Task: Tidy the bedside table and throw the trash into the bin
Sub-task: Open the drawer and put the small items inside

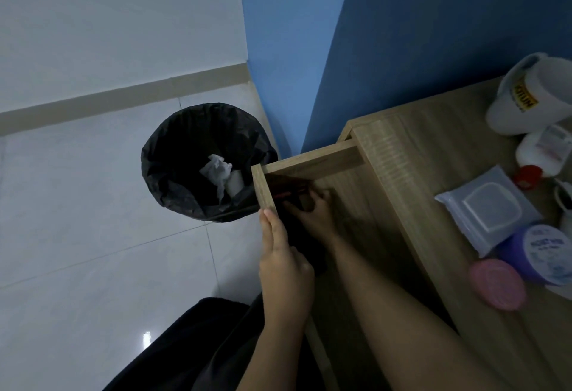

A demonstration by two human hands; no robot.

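Left hand braces the open drawer front at centre frame while right hand, grip hidden in shadow, should seat dark items flat.

The open drawer juts left from the tabletop. Left of the drawer, on the floor, stands the bin with tissue inside. Right of the drawer, on the tabletop, lie a pack, two jars, a bottle and a jug behind them.
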